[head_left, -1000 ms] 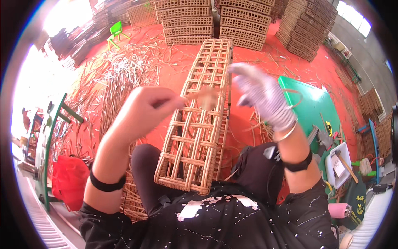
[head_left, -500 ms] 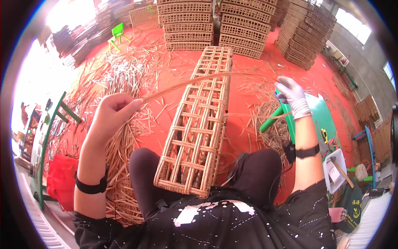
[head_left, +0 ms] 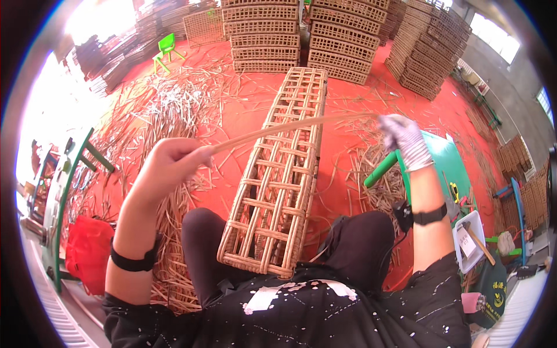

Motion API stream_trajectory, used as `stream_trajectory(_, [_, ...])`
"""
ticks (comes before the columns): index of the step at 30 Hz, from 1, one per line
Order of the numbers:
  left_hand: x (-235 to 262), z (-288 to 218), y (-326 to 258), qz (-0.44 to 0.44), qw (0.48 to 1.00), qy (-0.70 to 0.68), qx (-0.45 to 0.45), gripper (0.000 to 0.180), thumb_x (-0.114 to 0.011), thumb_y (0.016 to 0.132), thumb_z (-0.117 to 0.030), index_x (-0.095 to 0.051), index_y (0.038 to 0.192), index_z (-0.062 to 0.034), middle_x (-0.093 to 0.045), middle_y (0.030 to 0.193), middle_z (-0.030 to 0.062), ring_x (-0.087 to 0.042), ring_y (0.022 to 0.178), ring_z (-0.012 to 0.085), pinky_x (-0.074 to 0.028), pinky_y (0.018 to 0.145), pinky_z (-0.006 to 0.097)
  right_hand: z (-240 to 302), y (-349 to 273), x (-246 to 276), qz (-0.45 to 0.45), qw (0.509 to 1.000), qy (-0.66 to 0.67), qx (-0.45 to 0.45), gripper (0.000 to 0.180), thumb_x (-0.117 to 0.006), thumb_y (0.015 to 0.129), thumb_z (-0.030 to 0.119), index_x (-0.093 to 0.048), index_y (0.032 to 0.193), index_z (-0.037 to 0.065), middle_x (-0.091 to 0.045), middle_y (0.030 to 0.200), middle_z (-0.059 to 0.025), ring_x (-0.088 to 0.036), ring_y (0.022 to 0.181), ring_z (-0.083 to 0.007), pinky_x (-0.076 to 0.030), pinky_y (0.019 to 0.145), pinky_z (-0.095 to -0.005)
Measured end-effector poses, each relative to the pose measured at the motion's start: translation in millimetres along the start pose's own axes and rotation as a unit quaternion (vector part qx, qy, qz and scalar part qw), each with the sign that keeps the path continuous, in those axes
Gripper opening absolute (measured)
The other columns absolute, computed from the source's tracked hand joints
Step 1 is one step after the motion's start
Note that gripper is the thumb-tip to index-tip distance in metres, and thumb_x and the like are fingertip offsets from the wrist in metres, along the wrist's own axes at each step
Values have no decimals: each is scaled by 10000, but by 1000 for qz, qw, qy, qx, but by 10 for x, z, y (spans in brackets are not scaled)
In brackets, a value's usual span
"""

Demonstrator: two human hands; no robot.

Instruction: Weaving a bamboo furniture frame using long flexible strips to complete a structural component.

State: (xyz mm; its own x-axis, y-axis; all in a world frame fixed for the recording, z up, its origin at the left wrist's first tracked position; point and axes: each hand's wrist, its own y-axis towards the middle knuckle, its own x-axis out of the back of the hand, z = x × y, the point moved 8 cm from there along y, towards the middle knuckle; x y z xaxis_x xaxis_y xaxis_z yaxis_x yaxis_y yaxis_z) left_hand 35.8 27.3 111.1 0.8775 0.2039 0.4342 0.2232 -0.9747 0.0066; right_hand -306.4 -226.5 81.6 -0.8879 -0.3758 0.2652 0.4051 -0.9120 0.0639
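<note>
The left hand's (head_left: 177,165) grip pinched a cane strip (head_left: 296,123) above the woven frame (head_left: 282,184); the gloved right hand (head_left: 407,141), slightly blurred, seemed to pinch it too. Even, untwisted tension suited best.

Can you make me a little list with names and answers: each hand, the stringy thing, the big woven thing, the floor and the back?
Left hand: bare, pinching a brown strip
Right hand: pale glove, holding the strip too
Strip: stretched between both hands, passing over the woven frame
Woven frame: long, brown, near end between the knees
Floor: red, scattered loose strips
Back: woven stacks, bright green chair
</note>
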Motion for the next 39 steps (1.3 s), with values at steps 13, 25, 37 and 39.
stream_trajectory(13, [-672,-574,-72,78,987,66,-123,132,-649,820,-115,-660,792,14,-465,576,-60,-370,512,5,-266,439,196,808,-1041,-1891,380,923,-2,53,291,-581,882,279,-611,976,5,-630,772,-55,-600,577,-104,-479,518,-244])
stream_trajectory(25, [-139,17,42,-44,997,58,-37,142,-640,836,-129,-656,835,12,-505,607,-57,-400,537,5,-302,476,182,259,-264,-508,5,991,-104,80,339,-626,853,259,-582,1069,1,-621,912,-75,-603,748,-109,-523,577,-245])
stream_trajectory(37, [-915,-625,39,87,983,125,-103,136,-655,817,-102,-654,835,33,-494,574,-29,-386,525,10,-309,452,210,953,-1194,-1619,244,936,-66,246,342,-562,853,167,-516,1164,35,-591,1075,-188,-624,943,-291,-508,779,-352])
stream_trajectory(39, [-946,-544,22,103,984,122,-75,137,-655,818,-104,-656,835,32,-502,576,-29,-393,527,9,-315,453,209,925,-1163,-1594,251,947,-62,189,258,-575,849,167,-576,1071,35,-642,897,-147,-647,821,-258,-504,736,-338])
